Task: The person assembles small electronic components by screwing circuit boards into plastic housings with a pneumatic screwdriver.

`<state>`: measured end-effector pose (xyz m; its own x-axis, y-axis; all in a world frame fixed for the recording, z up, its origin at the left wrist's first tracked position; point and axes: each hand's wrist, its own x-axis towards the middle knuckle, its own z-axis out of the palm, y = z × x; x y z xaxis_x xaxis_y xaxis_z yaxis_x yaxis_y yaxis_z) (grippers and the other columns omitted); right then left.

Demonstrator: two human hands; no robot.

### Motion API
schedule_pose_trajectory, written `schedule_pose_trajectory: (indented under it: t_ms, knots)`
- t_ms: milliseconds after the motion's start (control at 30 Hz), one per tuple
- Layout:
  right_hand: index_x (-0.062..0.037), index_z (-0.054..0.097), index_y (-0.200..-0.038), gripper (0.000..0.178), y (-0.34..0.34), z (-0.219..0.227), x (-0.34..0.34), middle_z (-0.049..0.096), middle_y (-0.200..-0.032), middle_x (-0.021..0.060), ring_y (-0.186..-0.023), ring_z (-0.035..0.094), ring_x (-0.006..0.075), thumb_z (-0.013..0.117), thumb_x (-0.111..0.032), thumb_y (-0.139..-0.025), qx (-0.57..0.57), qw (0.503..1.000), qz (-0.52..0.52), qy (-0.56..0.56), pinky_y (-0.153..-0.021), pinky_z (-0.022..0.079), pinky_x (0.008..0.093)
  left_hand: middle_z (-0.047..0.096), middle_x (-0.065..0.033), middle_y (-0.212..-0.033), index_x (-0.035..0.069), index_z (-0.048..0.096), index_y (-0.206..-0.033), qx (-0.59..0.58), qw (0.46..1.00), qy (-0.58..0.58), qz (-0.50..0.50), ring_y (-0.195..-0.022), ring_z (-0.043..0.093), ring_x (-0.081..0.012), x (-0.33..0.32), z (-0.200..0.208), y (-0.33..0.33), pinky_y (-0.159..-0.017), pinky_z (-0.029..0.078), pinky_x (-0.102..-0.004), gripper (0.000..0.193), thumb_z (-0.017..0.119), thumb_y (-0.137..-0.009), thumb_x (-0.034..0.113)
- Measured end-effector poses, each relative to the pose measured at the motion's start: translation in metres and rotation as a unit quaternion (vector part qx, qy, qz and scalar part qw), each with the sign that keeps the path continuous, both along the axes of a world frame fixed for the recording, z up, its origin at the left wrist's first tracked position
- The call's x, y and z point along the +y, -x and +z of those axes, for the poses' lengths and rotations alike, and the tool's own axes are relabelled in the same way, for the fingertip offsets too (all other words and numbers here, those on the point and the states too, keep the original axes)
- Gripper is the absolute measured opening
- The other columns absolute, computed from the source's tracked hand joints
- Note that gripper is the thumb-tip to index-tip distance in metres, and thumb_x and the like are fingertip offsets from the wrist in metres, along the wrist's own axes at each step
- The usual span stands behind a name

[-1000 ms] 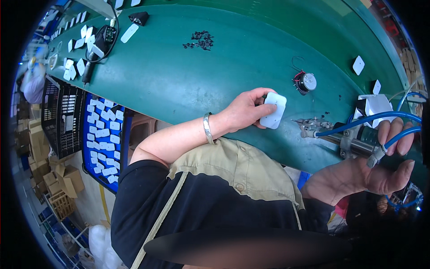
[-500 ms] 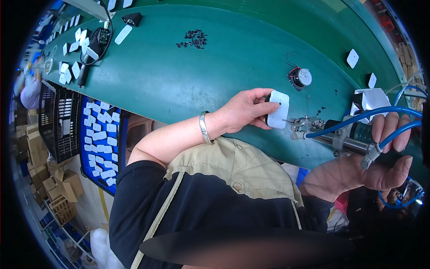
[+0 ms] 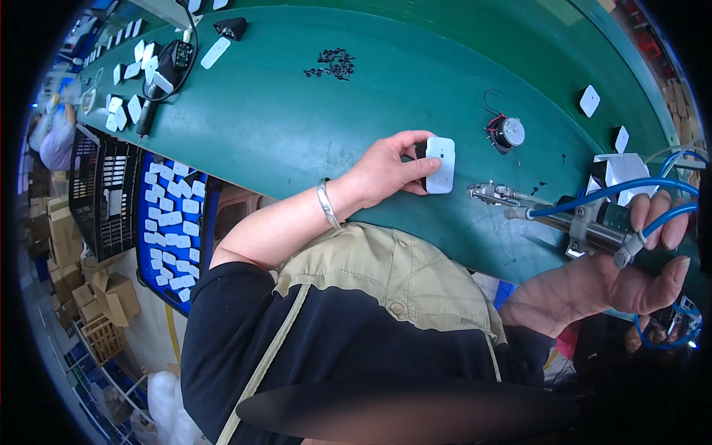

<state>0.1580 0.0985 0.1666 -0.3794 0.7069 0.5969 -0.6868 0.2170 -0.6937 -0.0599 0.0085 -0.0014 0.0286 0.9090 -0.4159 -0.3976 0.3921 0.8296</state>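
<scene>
In my left hand [image 3: 389,169], closed with the thumb on top, is a small black block with a white rounded face plate [image 3: 442,172]. The plate has small holes, and the dark body behind it is mostly hidden by my fingers. To its right, apart from it, lies the tip of a metal pneumatic cylinder device [image 3: 549,211] with blue hoses. My right hand [image 3: 630,278] is beside the rear end of this device, its thumb spread away from the fingers. The cylinder and hose fitting cover part of the palm.
On the green bench lie a round motor-like part [image 3: 508,132] with wires and a pile of black screws [image 3: 331,64]. A cabled driver tool [image 3: 148,115] lies at far left among white-faced pieces. Below are a black crate [image 3: 104,196] and a blue tray [image 3: 159,280] of white plates.
My left hand has drawn the white-faced block left, away from the device's tip. The right hand stays by the cylinder. The whole view has shifted slightly.
</scene>
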Motion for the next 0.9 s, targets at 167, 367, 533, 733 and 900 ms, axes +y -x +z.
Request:
schedule_pose_trajectory:
  t_ms: [167, 367, 533, 733, 900]
  knots:
    - [-0.0047, 0.043, -0.109, 0.039, 0.009, -0.001, -0.002, 0.045, -0.081, 0.0038, -0.069, 0.043, 0.0133, 0.056, -0.014, -0.073, -0.001, 1.000, 0.018, 0.006, -0.067, 0.036, 0.0275, 0.052, -0.0031, -0.089, 0.006, 0.041, -0.122, -0.026, 0.999, 0.013, -0.014, -0.082, 0.058, -0.0138, 0.003, 0.001, -0.017, -0.069, 0.055, -0.0278, 0.040, 0.056, -0.085, 0.013]
    - [-0.0046, 0.043, -0.107, 0.037, 0.013, 0.001, -0.007, 0.046, -0.081, 0.0038, -0.070, 0.045, 0.0136, 0.056, -0.015, -0.074, -0.015, 0.999, 0.038, 0.006, -0.068, 0.037, 0.0282, 0.055, -0.0051, -0.092, 0.003, 0.041, -0.121, -0.100, 0.994, 0.009, -0.038, -0.085, 0.058, -0.0145, 0.006, 0.004, -0.027, -0.069, 0.055, -0.0275, 0.038, 0.053, -0.086, 0.012]
    - [-0.0042, 0.043, -0.104, 0.037, 0.015, 0.000, -0.011, 0.046, -0.081, 0.0041, -0.068, 0.046, 0.0136, 0.058, -0.016, -0.073, -0.017, 0.999, 0.036, 0.014, -0.067, 0.037, 0.0279, 0.055, -0.0046, -0.091, 0.002, 0.041, -0.121, -0.118, 0.992, 0.004, -0.038, -0.084, 0.058, -0.0138, 0.006, 0.002, -0.030, -0.068, 0.055, -0.0265, 0.038, 0.053, -0.086, 0.012]
    - [-0.0060, 0.042, -0.105, 0.038, 0.016, -0.001, -0.012, 0.046, -0.080, 0.0034, -0.068, 0.047, 0.0124, 0.058, -0.017, -0.073, -0.024, 0.999, 0.021, 0.016, -0.066, 0.038, 0.0270, 0.050, -0.0016, -0.080, 0.000, 0.042, -0.120, -0.153, 0.988, -0.005, -0.034, -0.076, 0.058, -0.0107, 0.004, 0.009, -0.031, -0.063, 0.055, -0.0238, 0.042, 0.057, -0.084, 0.015]
    - [-0.0095, 0.035, -0.114, 0.048, 0.022, -0.011, -0.010, 0.052, -0.082, 0.0022, -0.066, 0.048, 0.0109, 0.062, -0.017, -0.074, -0.026, 0.998, 0.039, -0.032, -0.058, 0.038, 0.0243, 0.052, -0.0031, -0.082, -0.001, 0.044, -0.117, -0.152, 0.988, 0.000, -0.008, -0.077, 0.059, -0.0124, 0.001, 0.006, -0.032, -0.061, 0.056, -0.0246, 0.040, 0.059, -0.082, 0.012]
